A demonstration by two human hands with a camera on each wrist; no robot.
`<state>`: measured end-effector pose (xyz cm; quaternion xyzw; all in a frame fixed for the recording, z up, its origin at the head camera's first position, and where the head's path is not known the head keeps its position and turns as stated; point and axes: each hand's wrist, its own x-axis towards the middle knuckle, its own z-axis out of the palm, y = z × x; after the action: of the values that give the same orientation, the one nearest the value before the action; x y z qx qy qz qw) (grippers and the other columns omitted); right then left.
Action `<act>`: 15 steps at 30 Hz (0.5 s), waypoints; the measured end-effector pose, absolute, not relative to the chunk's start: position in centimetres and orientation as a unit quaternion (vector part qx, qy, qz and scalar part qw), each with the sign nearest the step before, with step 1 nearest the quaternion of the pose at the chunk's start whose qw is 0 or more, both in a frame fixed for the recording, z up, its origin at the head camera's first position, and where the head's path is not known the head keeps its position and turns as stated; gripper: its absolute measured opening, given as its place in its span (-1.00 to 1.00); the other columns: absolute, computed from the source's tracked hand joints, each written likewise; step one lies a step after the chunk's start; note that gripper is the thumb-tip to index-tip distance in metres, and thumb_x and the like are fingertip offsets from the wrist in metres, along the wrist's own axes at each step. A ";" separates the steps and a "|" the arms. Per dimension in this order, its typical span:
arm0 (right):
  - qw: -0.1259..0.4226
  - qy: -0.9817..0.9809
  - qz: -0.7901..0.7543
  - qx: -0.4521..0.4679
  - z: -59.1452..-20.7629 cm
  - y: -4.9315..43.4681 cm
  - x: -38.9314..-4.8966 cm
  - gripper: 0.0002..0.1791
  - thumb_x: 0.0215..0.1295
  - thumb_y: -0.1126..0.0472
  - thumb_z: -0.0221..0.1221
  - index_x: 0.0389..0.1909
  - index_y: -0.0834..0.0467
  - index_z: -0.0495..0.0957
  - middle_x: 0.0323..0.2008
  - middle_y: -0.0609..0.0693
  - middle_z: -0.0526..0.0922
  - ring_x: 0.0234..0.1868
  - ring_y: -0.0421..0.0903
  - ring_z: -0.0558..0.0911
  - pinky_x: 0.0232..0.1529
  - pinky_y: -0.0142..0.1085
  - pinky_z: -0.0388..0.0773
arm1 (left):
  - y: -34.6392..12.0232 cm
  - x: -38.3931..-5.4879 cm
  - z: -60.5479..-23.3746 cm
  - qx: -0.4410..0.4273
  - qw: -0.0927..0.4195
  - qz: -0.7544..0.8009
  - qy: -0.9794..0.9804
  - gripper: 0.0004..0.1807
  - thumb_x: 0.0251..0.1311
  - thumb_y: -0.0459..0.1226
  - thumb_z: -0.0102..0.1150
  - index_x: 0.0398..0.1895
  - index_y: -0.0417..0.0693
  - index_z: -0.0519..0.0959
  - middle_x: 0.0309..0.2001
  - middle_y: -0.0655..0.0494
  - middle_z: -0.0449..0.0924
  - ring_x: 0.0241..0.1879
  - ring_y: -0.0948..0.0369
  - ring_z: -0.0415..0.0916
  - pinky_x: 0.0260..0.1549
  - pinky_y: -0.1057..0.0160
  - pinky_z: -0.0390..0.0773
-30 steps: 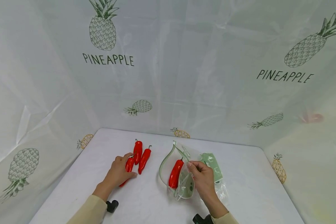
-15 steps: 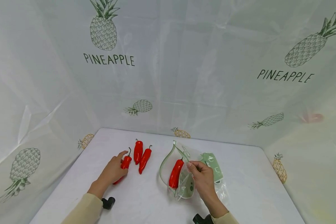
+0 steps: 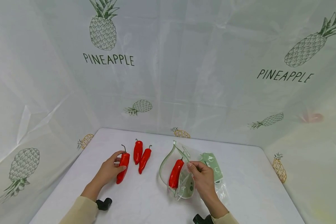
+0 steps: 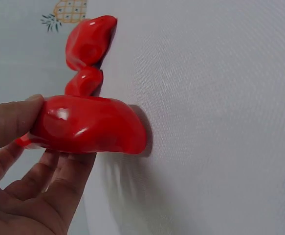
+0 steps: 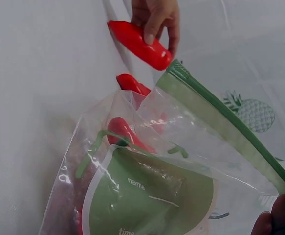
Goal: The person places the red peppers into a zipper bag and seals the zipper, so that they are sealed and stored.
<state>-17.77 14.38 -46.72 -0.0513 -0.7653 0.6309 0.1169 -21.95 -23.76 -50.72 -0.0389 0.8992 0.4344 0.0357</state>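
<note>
In the head view, the left hand [image 3: 109, 169] holds a red pepper [image 3: 124, 159] between thumb and fingers, just beside two other peppers [image 3: 138, 152] that lie on the white table [image 3: 246, 186]. The right hand [image 3: 205, 179] pinches the edge of a clear bag [image 3: 188, 189]; its mouth is open and one pepper [image 3: 175, 174] is inside. In my judgement, a light but sure hold suits this smooth pepper, and the rim should be pulled wide, so that the soft film does not fold inward. In the left wrist view, the thumb covers part of the held pepper; its stem is hidden, and I cannot tell whether the lower tip touches the table. In the right wrist view, the green zip strip [image 5: 230, 117] runs aslant, but the pinching fingers are dark and cut off at the corner, while the shiny film and the printed label [image 5: 142, 198] partly hide the contents.
</note>
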 end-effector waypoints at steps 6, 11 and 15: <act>0.118 -0.765 0.631 -0.051 -46.7 14.3 -17.8 -0.89 0.38 0.26 0.38 -0.18 0.22 0.79 -0.33 0.10 0.76 -0.33 -0.19 0.58 -0.38 -0.43 0.54 | -23.5 -21.8 -50.0 -0.029 0.027 0.458 0.888 -0.16 0.31 -0.31 0.41 0.60 0.07 0.23 0.38 -0.32 0.44 0.13 -0.15 0.60 -0.10 -0.04 0.80; 0.117 -0.765 0.632 -0.050 -46.7 14.3 -17.8 -0.89 0.39 0.26 0.38 -0.17 0.22 0.79 -0.32 0.13 0.76 -0.32 -0.19 0.57 -0.37 -0.43 0.53 | -23.1 -21.8 -49.5 -0.021 0.015 0.461 0.887 -0.14 0.31 -0.29 0.42 0.61 0.13 0.22 0.41 -0.28 0.43 0.10 -0.08 0.63 -0.11 0.03 0.81; 0.118 -0.765 0.631 -0.048 -46.7 14.4 -17.8 -0.88 0.39 0.25 0.38 -0.18 0.22 0.79 -0.31 0.15 0.76 -0.33 -0.19 0.58 -0.37 -0.43 0.53 | -22.6 -21.7 -49.1 -0.018 0.014 0.469 0.883 -0.13 0.30 -0.29 0.43 0.61 0.15 0.22 0.42 -0.27 0.43 0.11 -0.08 0.64 -0.12 0.04 0.81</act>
<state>-17.78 14.36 -46.68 -0.0481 -0.7648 0.6315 0.1179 -21.70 -22.61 -49.13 -0.0181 0.8832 0.4685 0.0143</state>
